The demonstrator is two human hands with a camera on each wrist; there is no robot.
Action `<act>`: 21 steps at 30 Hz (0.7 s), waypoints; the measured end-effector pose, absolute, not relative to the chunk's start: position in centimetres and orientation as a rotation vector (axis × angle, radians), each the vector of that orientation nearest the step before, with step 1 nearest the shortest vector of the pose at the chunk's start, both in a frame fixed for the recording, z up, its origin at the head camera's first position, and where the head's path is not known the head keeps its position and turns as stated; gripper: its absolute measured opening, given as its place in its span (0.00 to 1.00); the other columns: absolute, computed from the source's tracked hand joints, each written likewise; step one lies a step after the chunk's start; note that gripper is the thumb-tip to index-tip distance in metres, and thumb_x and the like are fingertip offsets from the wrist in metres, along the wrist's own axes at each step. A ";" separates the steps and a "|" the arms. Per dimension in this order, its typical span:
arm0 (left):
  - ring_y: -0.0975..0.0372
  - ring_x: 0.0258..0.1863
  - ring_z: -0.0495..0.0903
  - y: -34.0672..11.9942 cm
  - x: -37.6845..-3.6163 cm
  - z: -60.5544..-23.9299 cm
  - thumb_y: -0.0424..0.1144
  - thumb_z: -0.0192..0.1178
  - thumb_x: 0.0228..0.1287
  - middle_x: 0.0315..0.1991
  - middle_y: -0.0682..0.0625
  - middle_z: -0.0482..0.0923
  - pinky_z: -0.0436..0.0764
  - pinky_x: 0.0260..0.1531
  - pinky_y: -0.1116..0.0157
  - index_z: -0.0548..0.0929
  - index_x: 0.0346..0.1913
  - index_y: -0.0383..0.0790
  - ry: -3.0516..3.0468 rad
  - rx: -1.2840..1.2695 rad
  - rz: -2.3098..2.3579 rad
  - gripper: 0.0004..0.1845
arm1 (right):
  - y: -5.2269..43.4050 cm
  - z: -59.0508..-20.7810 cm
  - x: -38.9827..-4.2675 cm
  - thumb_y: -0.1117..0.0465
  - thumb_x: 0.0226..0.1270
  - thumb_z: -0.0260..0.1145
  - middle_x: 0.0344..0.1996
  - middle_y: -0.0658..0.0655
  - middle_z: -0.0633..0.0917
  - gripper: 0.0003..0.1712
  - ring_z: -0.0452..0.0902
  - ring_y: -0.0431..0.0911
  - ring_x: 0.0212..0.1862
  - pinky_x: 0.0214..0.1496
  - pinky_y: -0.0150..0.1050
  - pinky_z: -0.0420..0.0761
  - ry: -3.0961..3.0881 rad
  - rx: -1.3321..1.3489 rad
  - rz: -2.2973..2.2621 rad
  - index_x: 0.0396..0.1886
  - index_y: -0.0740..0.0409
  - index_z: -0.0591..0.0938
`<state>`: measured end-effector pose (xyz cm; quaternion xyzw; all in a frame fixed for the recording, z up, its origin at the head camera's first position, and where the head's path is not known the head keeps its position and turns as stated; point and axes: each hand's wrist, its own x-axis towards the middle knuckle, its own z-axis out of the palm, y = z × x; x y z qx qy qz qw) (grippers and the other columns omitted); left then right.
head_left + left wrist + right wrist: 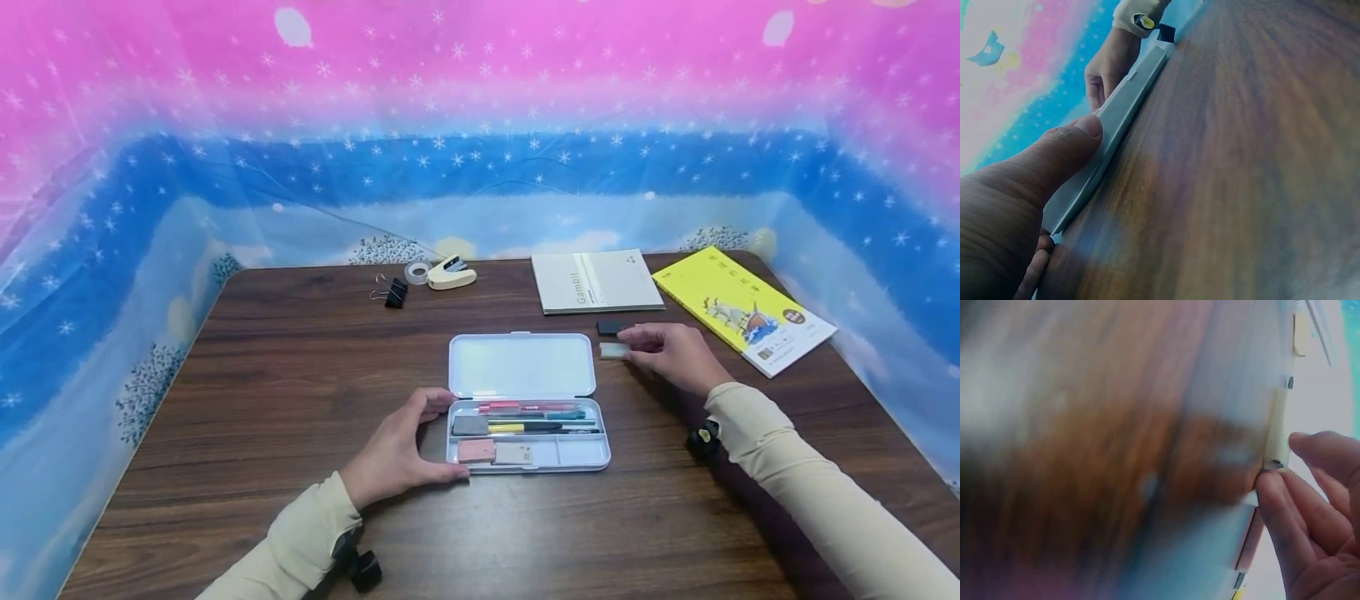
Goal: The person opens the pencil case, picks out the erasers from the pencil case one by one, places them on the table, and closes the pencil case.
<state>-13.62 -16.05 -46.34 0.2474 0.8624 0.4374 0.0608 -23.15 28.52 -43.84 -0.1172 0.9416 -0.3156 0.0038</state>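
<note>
An open white pencil case (558,457) lies on the table, its lid (521,365) folded back. My left hand (401,450) grips the case's left end, thumb at the front edge, fingers at the far side. Pens (498,407), a grey eraser (470,426), a pink eraser (476,451) and a white eraser (513,453) lie inside it. Right of the lid my right hand (675,354) pinches the right end of another pale eraser (612,351) between thumb and fingers. A black eraser (608,328) lies just behind, beside the fingertips.
At the back left are black binder clips (392,292), a tape roll (417,272) and a cream stapler (452,274). A pale notebook (596,283) and a yellow book (738,304) lie at the back right. A patterned cloth (480,167) hangs around the wooden table (300,358).
</note>
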 end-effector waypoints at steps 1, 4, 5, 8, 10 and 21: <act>0.53 0.70 0.74 -16.1 -13.6 -46.3 0.45 0.87 0.47 0.70 0.43 0.74 0.73 0.74 0.53 0.66 0.72 0.42 2.608 0.747 1.324 0.52 | 28.5 -43.8 -23.1 0.62 0.73 0.73 0.51 0.60 0.90 0.17 0.86 0.51 0.47 0.48 0.46 0.88 2.964 -0.360 -0.999 0.59 0.57 0.88; 0.53 0.71 0.74 -16.1 -13.6 -46.3 0.46 0.87 0.48 0.70 0.43 0.74 0.73 0.74 0.53 0.65 0.72 0.42 2.605 0.737 1.322 0.52 | 27.8 -43.5 -22.6 0.62 0.72 0.73 0.49 0.58 0.91 0.17 0.87 0.50 0.46 0.47 0.39 0.88 3.037 -0.369 -1.038 0.59 0.57 0.88; 0.53 0.71 0.74 -16.1 -13.6 -46.3 0.46 0.87 0.48 0.70 0.43 0.74 0.73 0.74 0.53 0.65 0.72 0.42 2.603 0.736 1.322 0.52 | 27.3 -43.3 -22.2 0.62 0.72 0.73 0.48 0.57 0.91 0.16 0.87 0.49 0.44 0.45 0.36 0.88 3.063 -0.377 -1.056 0.58 0.57 0.88; 0.53 0.70 0.74 -16.1 -13.6 -46.1 0.47 0.86 0.48 0.70 0.43 0.73 0.73 0.74 0.52 0.65 0.72 0.42 2.599 0.733 1.321 0.52 | 24.7 -42.3 -21.0 0.64 0.71 0.74 0.46 0.55 0.91 0.15 0.87 0.46 0.42 0.44 0.33 0.87 3.092 -0.465 -1.121 0.55 0.56 0.90; 0.53 0.70 0.74 -16.2 -13.6 -46.1 0.47 0.86 0.48 0.70 0.43 0.73 0.73 0.74 0.52 0.65 0.72 0.42 2.598 0.732 1.320 0.52 | 22.3 -41.5 -19.9 0.66 0.69 0.75 0.46 0.54 0.91 0.15 0.87 0.44 0.40 0.42 0.35 0.89 3.048 -0.559 -1.157 0.54 0.55 0.90; 0.53 0.69 0.75 -16.1 -13.6 -46.3 0.47 0.87 0.48 0.69 0.44 0.74 0.74 0.73 0.52 0.66 0.71 0.42 2.604 0.766 1.334 0.51 | 10.9 -40.5 -16.0 0.63 0.67 0.78 0.43 0.49 0.92 0.14 0.82 0.33 0.35 0.40 0.30 0.87 2.669 -0.992 -1.031 0.52 0.55 0.91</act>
